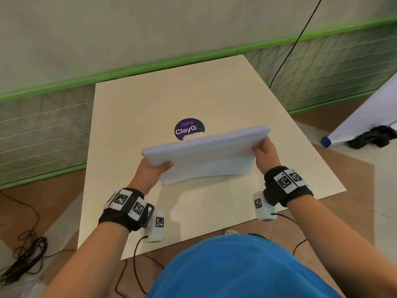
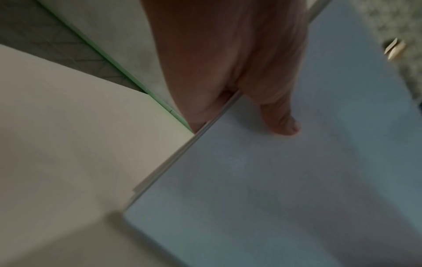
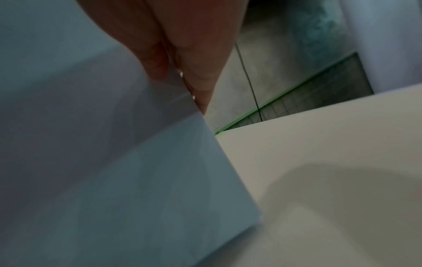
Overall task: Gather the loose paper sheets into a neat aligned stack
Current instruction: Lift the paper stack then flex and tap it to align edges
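Both hands' fingers (image 1: pixel 258 147) grasp the paper stack (image 1: pixel 206 153) by its side edges, tilted above the table (image 1: pixel 150 100).

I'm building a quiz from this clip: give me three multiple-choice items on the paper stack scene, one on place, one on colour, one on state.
1. Where is the paper stack?
A. Flat on the floor
B. Held above the table
C. On the person's lap

2. What colour is the round ClayGo sticker?
A. Purple
B. Red
C. Yellow

3. How is the stack held?
A. Left hand only
B. Right hand only
C. Both hands, one at each end

Key: 1 B, the stack is tilted up over the tabletop; 2 A, the head view shows purple; 3 C, a hand grips each end.
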